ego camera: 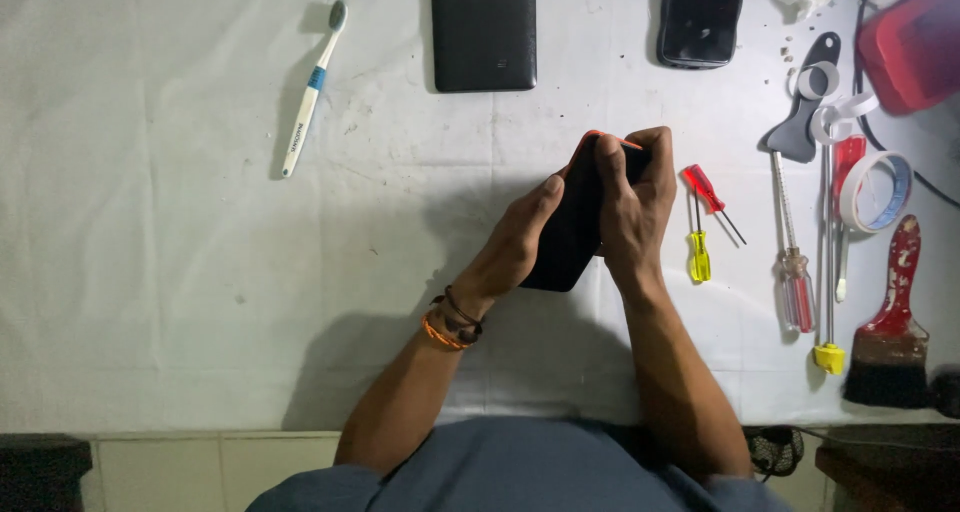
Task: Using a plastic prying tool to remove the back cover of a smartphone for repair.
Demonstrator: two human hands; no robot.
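A white cloth (200, 272) covers the table and bears everything else. At its top edge lie a black flat case (484, 30) and, to the right of it, a dark phone (700, 17) face up. A red box (915, 42) sits at the top right corner; what is in it cannot be seen. Low on the right lies a paintbrush (890, 327) with a red handle, and above it a roll of tape (875, 192). A toothbrush (312, 92) lies well apart at the upper left.

Over the middle of the cloth both hands hold a black phone (570, 237) upright on its edge. The left hand (515, 247) is wrapped on its left side, and the right hand (635, 207) is clamped over its top, fingers curled over an orange rim.

Just right of the hands lie a red screwdriver (706, 190) and a yellow screwdriver (699, 252).
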